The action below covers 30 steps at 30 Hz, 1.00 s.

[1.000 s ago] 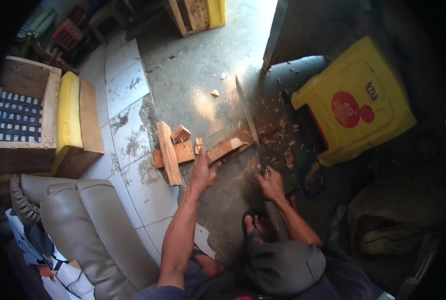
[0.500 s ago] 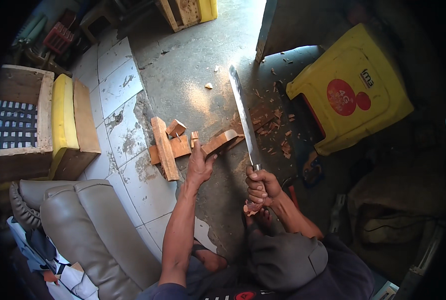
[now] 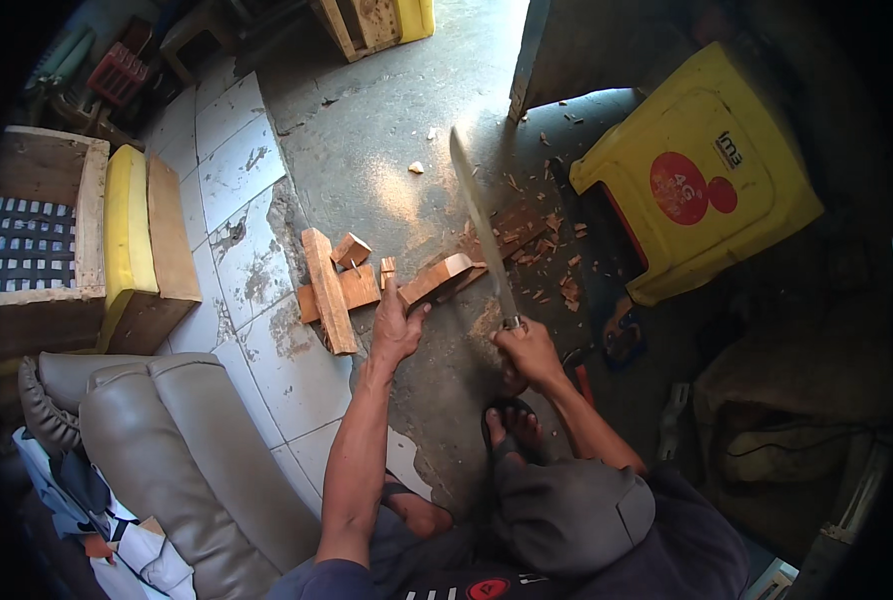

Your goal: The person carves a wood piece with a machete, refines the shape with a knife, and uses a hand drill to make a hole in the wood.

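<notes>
My left hand [image 3: 399,328] is closed around the near end of a short, curved piece of wood [image 3: 437,278], which tilts up toward the right over a flat board [image 3: 519,232] on the floor. In my right hand [image 3: 529,354] is the handle of a machete [image 3: 483,228]. Its long blade, slightly blurred, points away from me just right of the curved wood's far end; whether they touch I cannot tell. Beyond my left fingers stands a small split wood piece [image 3: 388,270].
Left of my hand, a wooden bar [image 3: 329,290] lies across another piece, beside a small block [image 3: 351,250]. Wood chips [image 3: 570,290] litter the floor near a yellow plastic stool [image 3: 712,180] and a saw [image 3: 622,335]. A grey padded seat [image 3: 197,430] stands at left.
My right hand has shifted slightly forward and turned, showing more of its back. The machete blade has rolled and looks duller, its tip a little farther left. My left hand keeps its hold.
</notes>
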Tool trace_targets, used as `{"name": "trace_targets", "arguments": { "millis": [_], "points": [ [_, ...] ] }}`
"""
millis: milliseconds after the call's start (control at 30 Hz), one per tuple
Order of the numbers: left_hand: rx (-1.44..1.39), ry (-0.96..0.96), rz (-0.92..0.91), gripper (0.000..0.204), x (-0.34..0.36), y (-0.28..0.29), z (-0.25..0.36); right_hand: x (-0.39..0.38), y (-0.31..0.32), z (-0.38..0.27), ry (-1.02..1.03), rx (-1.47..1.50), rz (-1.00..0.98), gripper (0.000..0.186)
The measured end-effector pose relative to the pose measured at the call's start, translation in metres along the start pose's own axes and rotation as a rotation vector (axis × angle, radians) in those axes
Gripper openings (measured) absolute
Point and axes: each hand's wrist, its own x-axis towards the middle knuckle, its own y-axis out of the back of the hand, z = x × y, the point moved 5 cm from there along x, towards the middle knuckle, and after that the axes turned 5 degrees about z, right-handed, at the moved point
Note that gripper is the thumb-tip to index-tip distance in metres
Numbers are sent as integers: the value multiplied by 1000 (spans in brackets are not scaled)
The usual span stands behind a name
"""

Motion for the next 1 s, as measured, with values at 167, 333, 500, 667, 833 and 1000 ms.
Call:
{"name": "trace_targets", "arguments": {
  "millis": [167,333,500,667,833,1000],
  "points": [
    [-34,11,66,45,-4,3,-2,6,11,-22,374,-678,311,33],
    [-30,63,59,44,-7,3,-4,-8,14,-39,316,-504,266,32],
    [-26,-42,93,43,-8,7,4,-4,11,-48,406,-817,342,27],
    [46,-21,101,45,-10,4,3,-4,4,-45,417,-536,240,25],
    [107,121,38,49,0,0,-5,3,5,-47,327,-713,272,17],
    [108,37,52,52,4,2,2,10,2,-49,487,-534,227,22]
  ]
}}
